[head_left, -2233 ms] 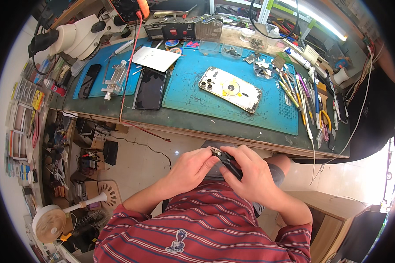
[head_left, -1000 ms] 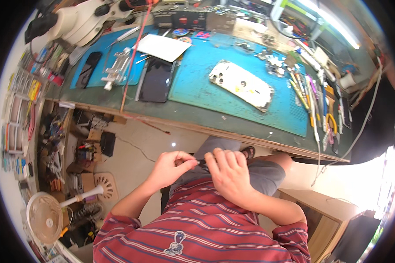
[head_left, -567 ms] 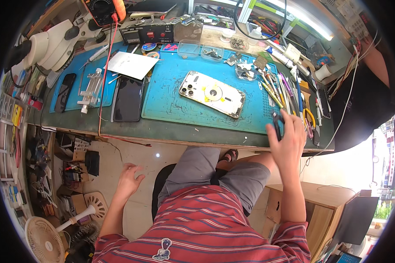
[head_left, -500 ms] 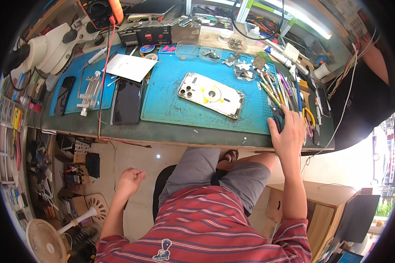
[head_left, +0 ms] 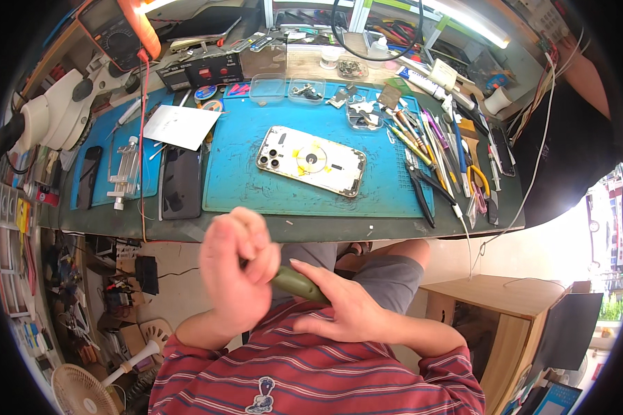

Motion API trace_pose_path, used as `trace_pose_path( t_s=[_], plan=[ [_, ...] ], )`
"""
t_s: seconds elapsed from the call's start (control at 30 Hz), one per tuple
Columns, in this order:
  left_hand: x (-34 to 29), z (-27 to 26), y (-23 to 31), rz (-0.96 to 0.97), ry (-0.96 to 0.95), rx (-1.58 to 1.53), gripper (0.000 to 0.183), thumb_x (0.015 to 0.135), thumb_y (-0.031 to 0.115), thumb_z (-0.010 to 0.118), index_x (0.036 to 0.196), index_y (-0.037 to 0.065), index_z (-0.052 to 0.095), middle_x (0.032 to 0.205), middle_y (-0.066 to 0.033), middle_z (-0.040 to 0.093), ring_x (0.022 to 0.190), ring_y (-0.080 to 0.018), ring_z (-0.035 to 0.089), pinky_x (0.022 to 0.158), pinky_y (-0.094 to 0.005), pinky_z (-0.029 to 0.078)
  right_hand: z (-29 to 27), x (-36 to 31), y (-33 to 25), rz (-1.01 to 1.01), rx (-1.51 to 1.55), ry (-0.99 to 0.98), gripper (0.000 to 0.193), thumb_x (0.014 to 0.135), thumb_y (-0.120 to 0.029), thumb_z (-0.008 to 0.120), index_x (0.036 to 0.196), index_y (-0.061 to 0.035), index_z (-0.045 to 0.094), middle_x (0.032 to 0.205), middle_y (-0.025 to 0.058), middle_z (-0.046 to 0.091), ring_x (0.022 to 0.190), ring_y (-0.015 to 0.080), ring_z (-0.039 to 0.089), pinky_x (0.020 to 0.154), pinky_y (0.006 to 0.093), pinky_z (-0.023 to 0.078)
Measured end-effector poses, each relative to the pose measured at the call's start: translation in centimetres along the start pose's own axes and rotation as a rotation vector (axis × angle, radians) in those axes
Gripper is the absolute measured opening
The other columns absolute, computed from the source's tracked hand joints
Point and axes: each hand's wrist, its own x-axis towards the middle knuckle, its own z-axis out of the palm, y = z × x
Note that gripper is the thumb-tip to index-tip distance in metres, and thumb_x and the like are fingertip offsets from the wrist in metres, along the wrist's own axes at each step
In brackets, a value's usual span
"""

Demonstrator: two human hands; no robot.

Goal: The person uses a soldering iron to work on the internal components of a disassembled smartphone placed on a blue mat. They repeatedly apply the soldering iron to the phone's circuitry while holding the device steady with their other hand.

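Note:
In front of my striped shirt, both hands meet at a smooth, rounded olive-green object [head_left: 299, 285] whose kind I cannot make out. My left hand [head_left: 237, 270] is closed in a fist around its left end, slightly blurred. My right hand [head_left: 346, 304] lies along it, fingers stretched over its upper side and thumb spread below. Beyond them, on the blue mat [head_left: 242, 190], lies a white-backed phone [head_left: 311, 160] with a ring at its middle and three lenses at one corner. Black-handled pliers [head_left: 422, 190] rest at the mat's right edge.
Pens, tweezers and yellow-handled scissors [head_left: 479, 178] crowd the right side. On the left are a dark phone [head_left: 181, 183], a white card [head_left: 181, 126], a metal clamp [head_left: 126, 169] and a microscope [head_left: 55, 111]. Small clear boxes [head_left: 306, 91] line the back. A fan [head_left: 79, 391] stands at lower left.
My right hand has left the pliers and come back to my body. My left hand has risen inward to meet it, and the olive-green object is now between them. The view has shifted slightly.

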Motion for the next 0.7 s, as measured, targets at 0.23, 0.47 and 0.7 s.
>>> trace_pose_path(
  t_s=[0.23, 0.47, 0.7],
  plan=[
    [-1.5, 0.7, -5.9, -0.182, -0.378, 0.36, 0.045, 0.12, 0.028, 0.043, 0.152, -0.003, 0.048, 0.151, -0.0184, 0.051, 0.134, -0.0262, 0.06, 0.118, -0.043, 0.046, -3.9, -4.1, 1.7, 0.158, -0.086, 0.168, 0.059, 0.092, -0.018, 0.085, 0.143, -0.0047, 0.06, 0.109, 0.0164, 0.071, 0.09, 0.0349, 0.074, 0.074, 0.0408, 0.059],
    [3.6, -1.2, -1.2, -0.116, -0.465, 0.997, 0.045, 0.098, 0.003, 0.076, 0.143, 0.004, 0.066, 0.129, -0.0146, 0.071, 0.112, -0.0203, 0.072, 0.095, -0.0334, 0.057, -12.1, -6.9, 2.1, 0.269, -0.583, 0.274, 0.066, 0.089, -0.017, 0.086, 0.15, -0.0092, 0.062, 0.121, 0.0154, 0.077, 0.089, 0.0313, 0.078, 0.073, 0.0396, 0.062],
    [11.9, -1.6, -0.9, 0.324, -0.657, 1.668, 0.085, 0.076, 0.024, 0.094, 0.152, 0.01, 0.059, 0.151, -0.0108, 0.062, 0.148, -0.0336, 0.052, 0.128, -0.0528, 0.034, -17.7, -3.7, 1.8, 0.22, -0.834, 0.199, 0.062, 0.085, -0.01, 0.086, 0.144, -0.0149, 0.07, 0.087, 0.0056, 0.064, 0.067, 0.0246, 0.062, 0.06, 0.038, 0.05]
  ],
)
